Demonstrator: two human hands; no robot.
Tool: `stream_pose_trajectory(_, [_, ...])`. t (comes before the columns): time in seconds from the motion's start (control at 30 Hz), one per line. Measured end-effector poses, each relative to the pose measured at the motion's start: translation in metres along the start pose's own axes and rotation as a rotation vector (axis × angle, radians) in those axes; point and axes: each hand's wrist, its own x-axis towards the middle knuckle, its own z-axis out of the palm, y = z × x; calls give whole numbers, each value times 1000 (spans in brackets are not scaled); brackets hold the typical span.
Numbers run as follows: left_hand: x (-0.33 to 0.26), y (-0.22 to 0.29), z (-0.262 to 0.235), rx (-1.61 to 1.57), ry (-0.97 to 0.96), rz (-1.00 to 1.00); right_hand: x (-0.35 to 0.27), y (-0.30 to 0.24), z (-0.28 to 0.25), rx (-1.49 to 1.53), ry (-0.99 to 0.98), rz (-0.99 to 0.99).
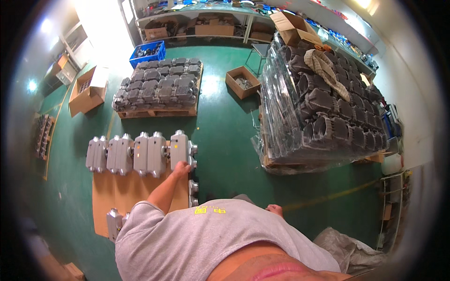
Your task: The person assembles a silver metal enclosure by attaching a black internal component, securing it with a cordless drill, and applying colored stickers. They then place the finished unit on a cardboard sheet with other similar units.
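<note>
My left hand [182, 167] is closed on the lower end of a grey metal housing [178, 149] with a small yellow mark. This housing is at the right end of a row of similar ones, among them a close pair [149, 154] just to its left. They stand along the far edge of a brown cardboard sheet [126, 191]. Further grey parts show along the sheet's right edge, and another housing [114, 225] is at its near left corner. My right hand [274, 209] hangs by my side, partly hidden by my shirt, its fingers unclear.
Beyond the row, a pallet [159, 112] bears stacked dark grey castings. At the right stands a taller stack of dark castings [323, 98] with plastic film around its side. Between them sits an open carton [243, 83]. A blue crate [147, 52] and a workbench [211, 9] are further back.
</note>
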Motion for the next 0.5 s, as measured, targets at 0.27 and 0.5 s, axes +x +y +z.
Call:
stream_pose_trajectory(0.27, [138,37,-16,137,-64,38,164,-82,26,-190,-44,-115])
stream_pose_trajectory(0.5, [167,-2,-55,233,-132,-266,330,-250,70,-446,-261,-143])
